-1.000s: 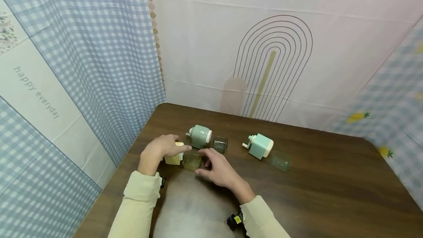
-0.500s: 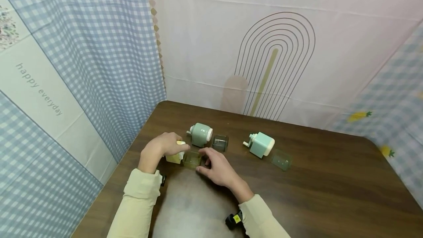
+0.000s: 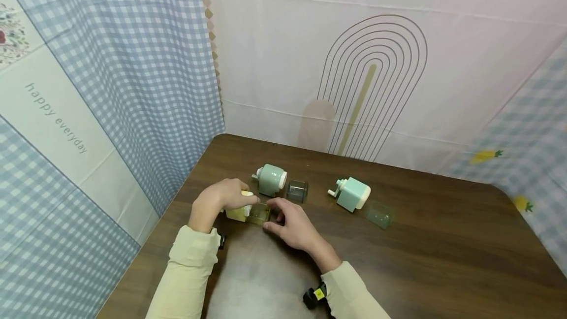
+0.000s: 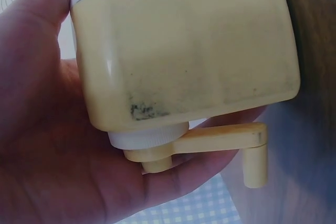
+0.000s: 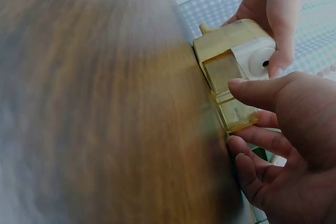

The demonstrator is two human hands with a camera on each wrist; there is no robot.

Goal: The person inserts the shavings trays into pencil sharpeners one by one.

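Observation:
My left hand (image 3: 223, 197) grips a yellow crank pencil sharpener (image 3: 236, 214) from above, at the table's left. Its body (image 4: 194, 51) and crank handle (image 4: 220, 138) fill the left wrist view, with dark smudges on the yellow side. A see-through yellow shavings drawer (image 3: 258, 214) lies against the sharpener's right side. My right hand (image 3: 293, 225) holds this drawer between thumb and fingers. In the right wrist view, the drawer (image 5: 239, 116) sits partly at the sharpener's opening, below the white front with its pencil hole; the thumb touches its edge.
Behind the hands lies a grey-green sharpener (image 3: 271, 180), with a dark clear drawer (image 3: 297, 191) beside it. Farther right are a mint sharpener (image 3: 353, 194) and a clear greenish drawer (image 3: 379, 214). Curtains hang behind and left of the wooden table (image 3: 421, 250).
The yellow sharpener has moved slightly right in my left hand, and the gap to the yellow drawer has narrowed. My right hand stays nearly still at the drawer.

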